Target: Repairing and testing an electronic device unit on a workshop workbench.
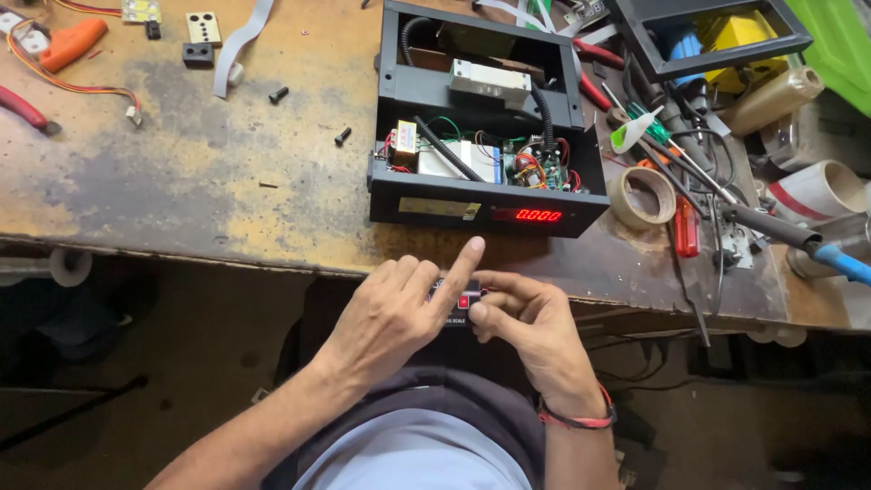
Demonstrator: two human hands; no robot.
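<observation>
At the far left of the worn workbench lie an orange-handled tool and two loose black screws, well apart from the work. Nearer the middle, at the bench's front edge, the person's left hand is loosely curled, its index finger stretched forward and resting across the top of a small black panel piece with a red square on its face. The right hand pinches the same piece from the other side, thumb on the face beside the red square and fingers behind. Most of the piece is hidden by the fingers, so its exact shape cannot be told.

Just beyond the hands stands an opened black scale housing, its red digit display lit and its wiring and circuit board exposed. To the right sit a roll of tape, screwdrivers and a soldering iron.

To handle the small piece well, it seems wise to keep it steady between both hands, press with fingertips rather than nails, hold it square to the housing front, and keep sleeves and fingers away from the live wiring.
</observation>
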